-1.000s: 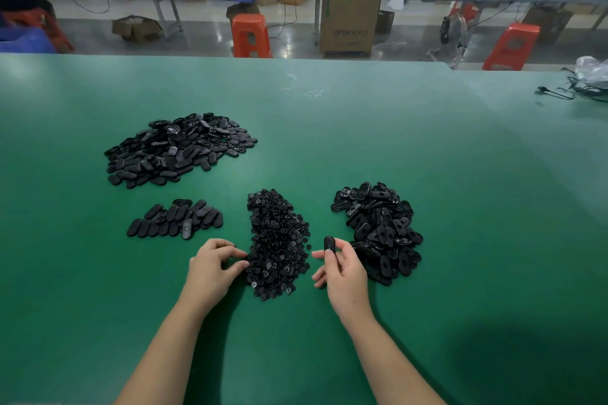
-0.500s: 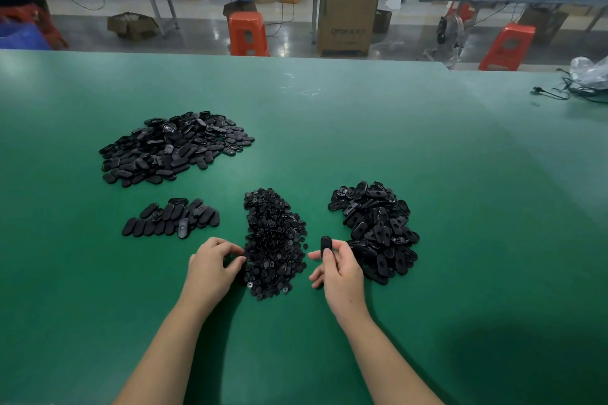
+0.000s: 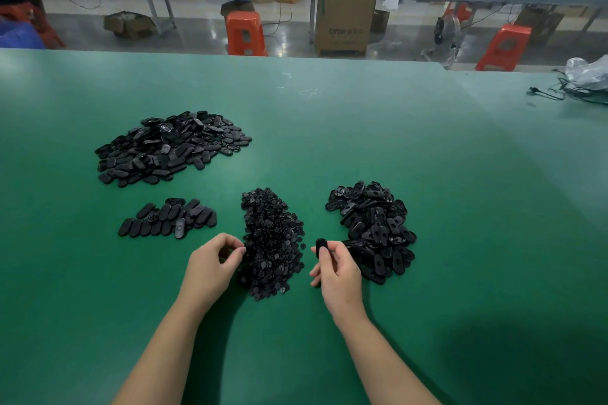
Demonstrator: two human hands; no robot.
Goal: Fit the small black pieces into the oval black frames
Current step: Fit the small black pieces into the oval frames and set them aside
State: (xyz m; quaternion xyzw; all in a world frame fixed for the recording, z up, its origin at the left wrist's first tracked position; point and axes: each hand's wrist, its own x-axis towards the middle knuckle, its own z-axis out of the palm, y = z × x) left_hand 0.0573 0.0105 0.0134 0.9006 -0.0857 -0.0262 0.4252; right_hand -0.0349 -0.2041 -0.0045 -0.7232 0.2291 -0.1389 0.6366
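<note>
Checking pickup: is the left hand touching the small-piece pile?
Touching: the head view shows the left hand's fingertips at the small-piece pile's edge.

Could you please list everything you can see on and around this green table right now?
Table: one, green, fills the foreground.
Small pieces: one heap, black, centre, between the hands.
Oval frames with holes: one heap, black, right of centre.
Large pile of ovals: one, black, far left.
Row of ovals: one short row, black, near left.
Single oval frame: one, black, held upright in the right hand.
Cable: one, black, far right edge.
Stools: three in view, orange, floor behind.
Cardboard box: one, brown, floor behind.
Left hand: fingers curled at the small pieces' edge.
Right hand: pinches the frame.
</note>
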